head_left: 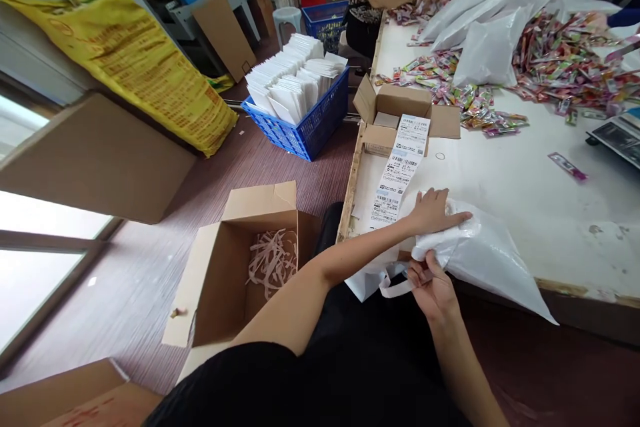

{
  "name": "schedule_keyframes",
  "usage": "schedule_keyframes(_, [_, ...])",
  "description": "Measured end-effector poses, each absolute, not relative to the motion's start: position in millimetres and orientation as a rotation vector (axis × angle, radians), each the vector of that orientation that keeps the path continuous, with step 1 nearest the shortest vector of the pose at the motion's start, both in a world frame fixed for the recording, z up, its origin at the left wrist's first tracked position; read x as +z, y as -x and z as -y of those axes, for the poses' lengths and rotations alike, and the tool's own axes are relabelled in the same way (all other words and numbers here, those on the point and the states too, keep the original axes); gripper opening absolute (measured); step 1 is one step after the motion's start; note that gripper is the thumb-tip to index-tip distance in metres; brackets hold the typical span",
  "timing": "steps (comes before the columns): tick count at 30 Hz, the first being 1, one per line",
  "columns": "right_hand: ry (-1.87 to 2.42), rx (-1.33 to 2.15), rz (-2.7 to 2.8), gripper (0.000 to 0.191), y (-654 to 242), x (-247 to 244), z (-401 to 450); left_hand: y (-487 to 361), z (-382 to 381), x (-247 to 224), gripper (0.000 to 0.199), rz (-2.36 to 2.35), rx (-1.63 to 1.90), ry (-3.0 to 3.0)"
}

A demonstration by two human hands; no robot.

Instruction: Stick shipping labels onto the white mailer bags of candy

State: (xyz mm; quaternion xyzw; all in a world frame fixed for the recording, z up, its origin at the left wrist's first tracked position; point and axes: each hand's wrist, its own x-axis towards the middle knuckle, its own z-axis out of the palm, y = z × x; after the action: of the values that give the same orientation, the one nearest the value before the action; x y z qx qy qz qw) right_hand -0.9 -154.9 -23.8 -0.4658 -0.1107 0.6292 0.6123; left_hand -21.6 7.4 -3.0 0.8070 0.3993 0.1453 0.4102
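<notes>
A full white plastic bag (493, 257) lies over the table's near edge, its far corner hanging past it. My left hand (433, 213) rests on the bag's top near its mouth, fingers spread. Just below, my right hand (433, 287) pinches the bag's gathered or folded edge, with a pale strip (397, 288) hanging beside the fingers. More white plastic (363, 282) shows at the left, over my lap. A strip of printed labels (399, 170) runs from a small open carton (400, 97) down to the table's left edge.
Small colourful packets (565, 67) and more filled white bags (487, 50) cover the table's far side, with a scale (617, 140) at right. On the floor stand an open carton (227, 280) and a blue basket (320, 120) of white sheets. Another person sits at the table's far left.
</notes>
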Motion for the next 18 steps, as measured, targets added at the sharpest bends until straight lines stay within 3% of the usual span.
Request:
schedule_keyframes(3, [1.184,1.692,0.259,0.039,6.9,-9.2,176.0,67.3,16.1,15.2,0.058,-0.945,0.669,-1.899])
schedule_keyframes(5, [1.191,1.789,0.342,0.037,13.0,3.9,189.4,106.3,46.3,31.4,0.047,-0.919,0.643,-1.697])
schedule_keyframes(9, [1.067,1.485,0.579,0.042,32.8,31.7,179.8,166.7,114.1,50.5,0.071,-0.742,0.422,-1.385])
schedule_keyframes(11, [1.027,1.383,0.739,0.043,44.5,40.4,157.1,188.9,130.9,42.1,0.06,-0.765,0.425,-1.289])
schedule_keyframes(14, [1.106,1.346,1.082,0.035,50.8,42.5,116.1,238.5,126.3,7.3,0.027,-1.147,0.496,-1.334])
schedule_keyframes(16, [1.31,1.298,1.233,0.049,40.8,37.5,89.4,289.3,116.2,-21.1,0.024,-1.685,0.592,-1.409])
schedule_keyframes(18, [1.547,1.285,1.241,0.05,22.2,29.7,64.4,345.2,113.3,-46.2,0.021,-1.949,0.617,-1.353])
